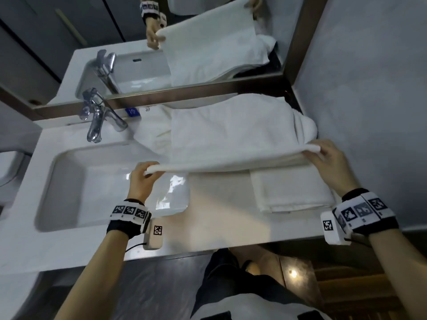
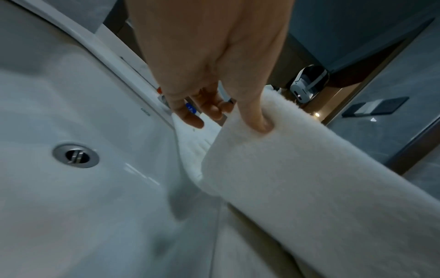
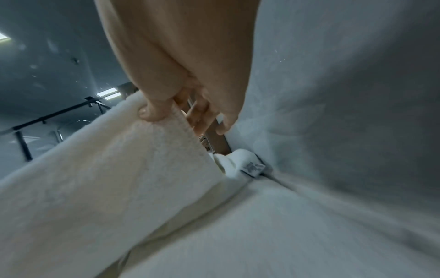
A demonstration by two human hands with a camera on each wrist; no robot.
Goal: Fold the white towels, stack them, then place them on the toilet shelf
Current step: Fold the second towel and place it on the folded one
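Note:
A white towel (image 1: 231, 139) hangs stretched between my two hands above the counter, its far part draped toward the mirror. My left hand (image 1: 144, 173) pinches its near left corner over the basin edge; thumb and towel (image 2: 309, 178) show in the left wrist view. My right hand (image 1: 323, 155) pinches the near right corner beside the wall, with the thumb on the towel (image 3: 107, 178) in the right wrist view. A folded white towel (image 1: 293, 192) lies flat on the counter below the held one. More white towel (image 1: 305, 125) is bunched in the back right corner.
A white sink basin (image 1: 69, 188) with a chrome faucet (image 1: 97, 116) fills the left of the counter (image 1: 219, 227). A mirror (image 1: 161, 42) runs along the back. A grey wall (image 1: 369, 112) closes the right side. The drain (image 2: 75, 155) shows in the basin.

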